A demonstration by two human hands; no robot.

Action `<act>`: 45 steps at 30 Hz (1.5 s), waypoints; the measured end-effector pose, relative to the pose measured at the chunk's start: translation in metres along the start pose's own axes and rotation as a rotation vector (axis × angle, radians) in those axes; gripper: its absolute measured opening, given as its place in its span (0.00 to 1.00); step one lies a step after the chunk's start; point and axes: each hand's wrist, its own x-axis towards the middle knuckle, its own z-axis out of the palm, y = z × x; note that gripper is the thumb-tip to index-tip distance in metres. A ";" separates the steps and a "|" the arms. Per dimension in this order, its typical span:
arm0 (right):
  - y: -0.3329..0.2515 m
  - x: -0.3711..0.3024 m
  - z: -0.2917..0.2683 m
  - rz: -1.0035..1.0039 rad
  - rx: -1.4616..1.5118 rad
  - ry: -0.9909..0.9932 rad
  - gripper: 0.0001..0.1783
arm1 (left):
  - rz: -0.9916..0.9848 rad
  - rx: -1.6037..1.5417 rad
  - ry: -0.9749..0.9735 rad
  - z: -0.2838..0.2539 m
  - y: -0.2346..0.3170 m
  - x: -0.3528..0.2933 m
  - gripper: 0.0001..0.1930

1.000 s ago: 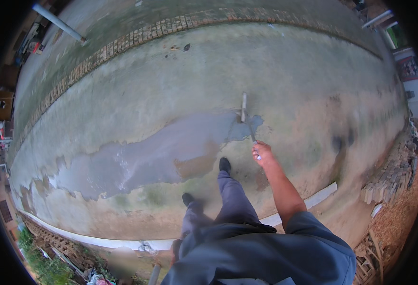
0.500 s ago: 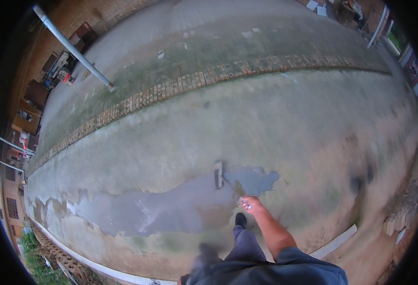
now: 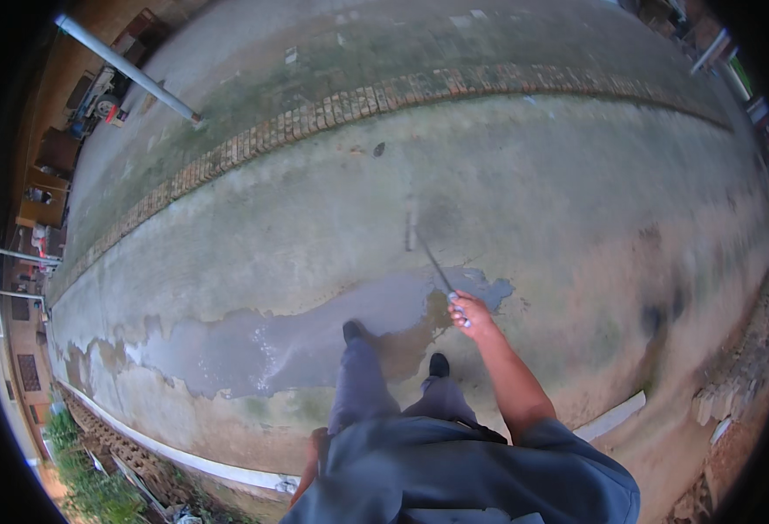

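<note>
My right hand (image 3: 470, 313) is closed round the grip of a long-handled tool. From it a thin dark handle (image 3: 437, 266) runs forward to a narrow crosswise head (image 3: 411, 231), blurred by motion; whether it is a roller or a squeegee I cannot tell. That head is over pale concrete, beyond a wet grey puddle (image 3: 227, 349). Beside my left hip is my left hand (image 3: 316, 443), partly hidden by the shirt, its fingers unclear. My left shoe (image 3: 352, 331) is at the puddle's edge, and my right shoe (image 3: 439, 364) stands nearer me.
A low brick strip (image 3: 315, 116) crosses the yard farther off. At the far left rise a pale post (image 3: 131, 70) and a parked vehicle (image 3: 101, 100). A white kerb (image 3: 201, 461) runs along the near left, with plants (image 3: 88, 463) behind; rubble (image 3: 734, 393) lies at right.
My right hand has moved forward, carrying the tool's head away from the puddle over the concrete beyond. My left leg has stepped ahead, and my left arm has come into view.
</note>
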 end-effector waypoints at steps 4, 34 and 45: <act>0.014 0.031 0.072 0.067 -0.089 -0.106 0.23 | 0.086 0.100 -0.024 -0.023 0.010 0.080 0.17; -0.056 0.281 0.459 0.050 -0.216 0.203 0.23 | 0.040 -0.055 -0.329 -0.313 0.136 0.449 0.21; -0.060 0.392 0.495 0.274 -0.410 0.046 0.03 | -0.165 -0.442 -0.150 -0.310 0.168 0.439 0.20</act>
